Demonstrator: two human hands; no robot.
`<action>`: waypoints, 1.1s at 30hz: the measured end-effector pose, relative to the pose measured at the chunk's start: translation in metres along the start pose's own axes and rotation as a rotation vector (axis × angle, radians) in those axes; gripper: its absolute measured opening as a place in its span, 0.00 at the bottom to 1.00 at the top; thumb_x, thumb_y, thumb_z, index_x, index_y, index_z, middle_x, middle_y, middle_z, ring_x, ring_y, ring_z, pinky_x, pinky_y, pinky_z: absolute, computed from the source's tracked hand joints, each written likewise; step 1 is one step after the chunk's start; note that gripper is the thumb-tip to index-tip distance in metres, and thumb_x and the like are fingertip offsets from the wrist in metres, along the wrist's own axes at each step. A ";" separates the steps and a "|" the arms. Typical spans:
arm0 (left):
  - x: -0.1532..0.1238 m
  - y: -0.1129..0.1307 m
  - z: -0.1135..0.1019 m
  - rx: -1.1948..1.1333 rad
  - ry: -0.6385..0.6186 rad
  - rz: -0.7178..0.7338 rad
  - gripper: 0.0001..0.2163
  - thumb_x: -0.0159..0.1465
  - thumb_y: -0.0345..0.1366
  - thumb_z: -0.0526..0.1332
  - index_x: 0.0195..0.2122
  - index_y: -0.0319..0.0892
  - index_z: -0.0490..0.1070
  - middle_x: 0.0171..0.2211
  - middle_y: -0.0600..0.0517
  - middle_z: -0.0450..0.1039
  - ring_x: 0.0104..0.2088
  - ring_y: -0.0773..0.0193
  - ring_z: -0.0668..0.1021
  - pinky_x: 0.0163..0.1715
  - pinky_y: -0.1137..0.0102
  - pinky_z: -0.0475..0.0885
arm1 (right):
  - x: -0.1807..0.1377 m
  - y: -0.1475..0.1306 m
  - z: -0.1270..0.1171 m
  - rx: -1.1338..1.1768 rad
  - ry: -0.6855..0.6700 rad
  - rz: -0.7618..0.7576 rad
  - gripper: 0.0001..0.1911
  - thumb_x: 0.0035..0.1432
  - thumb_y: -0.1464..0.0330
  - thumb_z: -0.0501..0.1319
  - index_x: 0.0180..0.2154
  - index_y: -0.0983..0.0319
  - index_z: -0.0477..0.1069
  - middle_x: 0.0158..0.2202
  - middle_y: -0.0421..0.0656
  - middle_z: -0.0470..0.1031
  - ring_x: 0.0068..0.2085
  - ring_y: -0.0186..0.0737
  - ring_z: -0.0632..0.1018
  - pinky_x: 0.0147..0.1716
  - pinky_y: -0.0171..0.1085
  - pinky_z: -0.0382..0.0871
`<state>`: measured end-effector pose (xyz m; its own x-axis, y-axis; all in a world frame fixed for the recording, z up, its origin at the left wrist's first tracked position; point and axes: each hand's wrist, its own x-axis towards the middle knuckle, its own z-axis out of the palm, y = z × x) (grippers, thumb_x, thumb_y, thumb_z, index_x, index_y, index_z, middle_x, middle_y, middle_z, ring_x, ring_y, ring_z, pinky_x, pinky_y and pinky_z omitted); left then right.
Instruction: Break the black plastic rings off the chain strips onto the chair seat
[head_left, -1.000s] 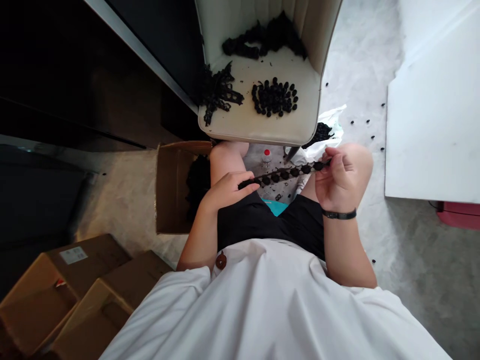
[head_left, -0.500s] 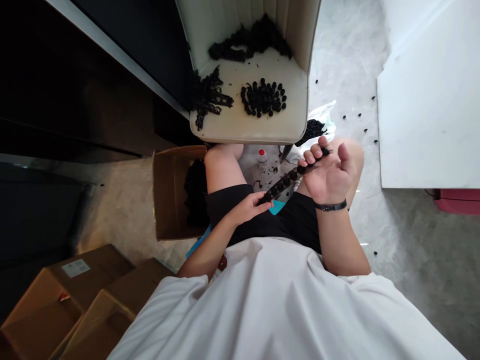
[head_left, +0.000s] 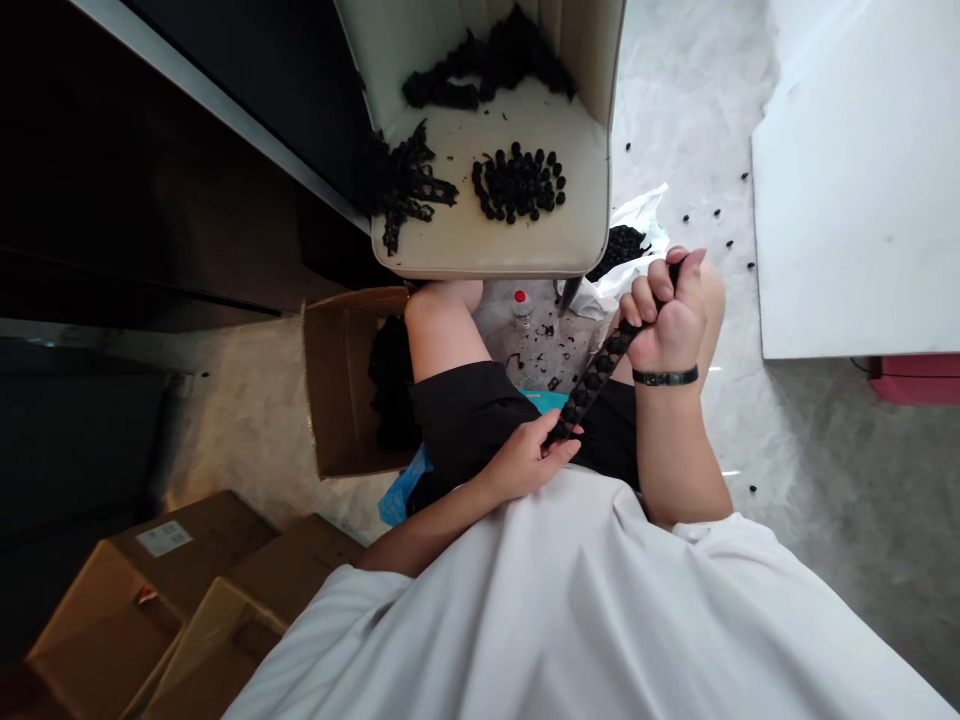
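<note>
A long black strip with round bumps (head_left: 598, 375) slants across my lap. Its lower end sits in my left hand (head_left: 531, 455), fingers closed round it close to my shirt. The upper end is gripped in the curled fingers and thumb of my right hand (head_left: 667, 312), above my right knee. Ahead on the cream chair (head_left: 442, 240) lie a cluster of small round black pieces (head_left: 519, 182), a tangle of black lattice scraps (head_left: 412, 188) and a larger black heap (head_left: 499, 65).
A cardboard box (head_left: 330, 390) with black material stands beside my left leg. Under the chair's right side lies a white plastic bag (head_left: 637, 212) of black pieces. A red-capped bottle (head_left: 522, 308) and black scraps are on the floor. More boxes (head_left: 187, 570) stand lower left.
My right hand has closed its fingers and thumb on the strip's upper end. My left hand has come nearer my body, and the strip now slants more steeply.
</note>
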<state>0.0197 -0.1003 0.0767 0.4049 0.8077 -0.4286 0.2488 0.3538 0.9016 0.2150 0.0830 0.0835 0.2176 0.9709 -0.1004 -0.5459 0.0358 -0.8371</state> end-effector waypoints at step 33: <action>0.018 -0.012 -0.013 -0.494 0.269 0.022 0.26 0.68 0.57 0.65 0.56 0.40 0.75 0.38 0.47 0.78 0.37 0.63 0.77 0.39 0.67 0.72 | -0.011 -0.039 0.013 -0.040 -0.107 0.043 0.25 0.54 0.41 0.75 0.35 0.49 0.68 0.21 0.32 0.49 0.21 0.35 0.47 0.19 0.40 0.46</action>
<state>0.0128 -0.0837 0.0586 0.1507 0.8865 -0.4376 -0.2254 0.4618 0.8579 0.2234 0.0742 0.1242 0.1064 0.9911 -0.0805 -0.5196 -0.0136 -0.8543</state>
